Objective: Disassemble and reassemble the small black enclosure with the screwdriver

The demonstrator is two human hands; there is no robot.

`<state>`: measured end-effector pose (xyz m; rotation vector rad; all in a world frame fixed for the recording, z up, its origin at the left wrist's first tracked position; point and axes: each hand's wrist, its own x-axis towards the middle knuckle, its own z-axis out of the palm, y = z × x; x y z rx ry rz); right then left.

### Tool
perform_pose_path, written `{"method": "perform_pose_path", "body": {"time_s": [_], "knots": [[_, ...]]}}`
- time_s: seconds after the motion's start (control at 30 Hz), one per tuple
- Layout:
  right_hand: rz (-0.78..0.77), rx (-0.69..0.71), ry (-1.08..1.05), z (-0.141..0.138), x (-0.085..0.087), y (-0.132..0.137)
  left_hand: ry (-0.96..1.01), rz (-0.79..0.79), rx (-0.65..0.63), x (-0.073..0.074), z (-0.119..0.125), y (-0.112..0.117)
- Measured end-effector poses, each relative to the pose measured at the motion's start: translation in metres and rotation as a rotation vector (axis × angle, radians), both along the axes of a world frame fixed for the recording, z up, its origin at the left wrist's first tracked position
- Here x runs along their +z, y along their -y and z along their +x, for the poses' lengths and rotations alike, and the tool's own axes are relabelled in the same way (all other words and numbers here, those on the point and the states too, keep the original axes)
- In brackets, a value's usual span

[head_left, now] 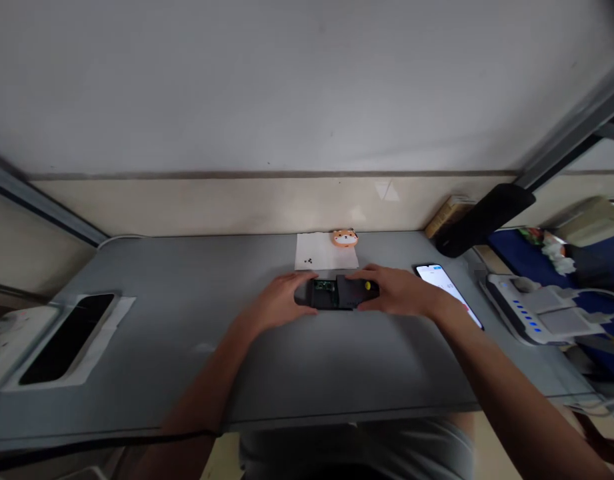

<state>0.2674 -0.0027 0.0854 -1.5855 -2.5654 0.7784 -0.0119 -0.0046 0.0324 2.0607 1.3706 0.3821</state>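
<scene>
A black electronic device with an exposed green circuit board [325,287] lies low over the middle of the desk. My left hand [278,298] is closed around its left end, thumb on the near side and fingers on the far side. A black cover piece [351,291] overlaps the device's right part. My right hand [401,291] grips the right end, by a small yellow spot. Whether it holds the cover alone or the device as well, I cannot tell. Just behind lies a white sheet of paper [314,252] with several tiny dark pieces [309,261] on it.
An orange animal-face object [345,238] sits on the paper's back edge. A lit phone [449,288] lies under my right forearm. Further right are a black cylinder [481,220] and a white power strip [527,310] with plugs. At left lies a dark phone [69,339].
</scene>
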Motion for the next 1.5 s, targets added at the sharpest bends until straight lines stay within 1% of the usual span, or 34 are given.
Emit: {"method": "perform_pose_path", "body": {"time_s": [0.1,0.17,0.23,0.27,0.33,0.37,0.4,0.43,0.47,0.5,0.53,0.57,0.6,0.63,0.67,0.73,0.77,0.83,0.87,0.93,1.0,1.17,1.3,1.4,1.5], "knots": [[0.138,-0.018,-0.012,-0.01,-0.016,0.005,-0.02,0.086,-0.044,-0.003,0.004,-0.001],[0.206,-0.015,-0.092,-0.014,-0.03,0.007,-0.028,0.123,-0.061,-0.005,0.007,-0.001],[0.228,-0.019,-0.157,-0.019,-0.038,0.007,-0.04,0.137,-0.05,-0.007,0.009,-0.001],[0.216,-0.011,-0.187,-0.022,-0.038,0.006,-0.044,0.141,-0.047,-0.007,0.01,-0.001],[0.171,0.035,-0.292,-0.03,-0.029,0.007,-0.044,0.146,-0.059,-0.007,0.01,-0.001],[0.154,0.079,-0.397,-0.034,-0.02,0.008,-0.036,0.147,-0.069,-0.007,0.01,0.0],[0.178,0.089,-0.54,-0.037,-0.009,0.009,-0.025,0.147,-0.08,-0.007,0.01,0.0],[0.234,0.056,-0.7,-0.039,0.003,0.01,-0.012,0.144,-0.09,-0.006,0.01,0.001],[0.315,-0.031,-0.883,-0.039,0.014,0.011,0.001,0.144,-0.092,-0.006,0.009,0.001],[0.401,-0.157,-1.07,-0.037,0.025,0.01,0.013,0.146,-0.092,-0.006,0.009,0.002],[0.486,-0.244,-1.242,-0.035,0.032,0.007,0.024,0.149,-0.091,-0.007,0.009,0.002],[0.508,-0.304,-1.337,-0.032,0.036,0.002,0.031,0.152,-0.09,-0.008,0.009,0.002],[0.499,-0.367,-1.376,-0.028,0.035,-0.003,0.038,0.154,-0.086,-0.009,0.009,0.003],[0.489,-0.44,-1.381,-0.026,0.03,-0.009,0.045,0.154,-0.081,-0.01,0.009,0.003],[0.469,-0.525,-1.361,-0.024,0.021,-0.016,0.053,0.152,-0.077,-0.01,0.01,0.003],[0.415,-0.681,-1.271,-0.025,-0.003,-0.026,0.069,0.145,-0.066,-0.012,0.01,0.002],[0.366,-0.692,-1.207,-0.028,-0.016,-0.029,0.079,0.141,-0.056,-0.012,0.009,0.002],[0.263,-0.619,-1.127,-0.035,-0.039,-0.032,0.097,0.131,-0.043,-0.012,0.009,0.002],[0.23,-0.577,-1.111,-0.039,-0.047,-0.032,0.104,0.131,-0.038,-0.011,0.008,0.002],[0.181,-0.554,-1.089,-0.046,-0.058,-0.031,0.114,0.145,-0.026,-0.01,0.008,0.002],[0.148,-0.565,-1.085,-0.049,-0.063,-0.031,0.117,0.156,-0.017,-0.008,0.006,0.001],[0.096,-0.598,-1.102,-0.048,-0.068,-0.034,0.111,0.173,-0.015,-0.007,0.003,-0.001],[0.072,-0.623,-1.091,-0.047,-0.069,-0.035,0.146,0.138,-0.002,-0.007,0.002,-0.004],[0.054,-0.652,-1.119,-0.046,-0.067,-0.034,0.173,0.106,0.033,-0.009,0.003,-0.005],[0.035,-0.724,-1.209,-0.044,-0.066,-0.035,0.185,0.095,0.093,-0.014,0.006,-0.005]]}}
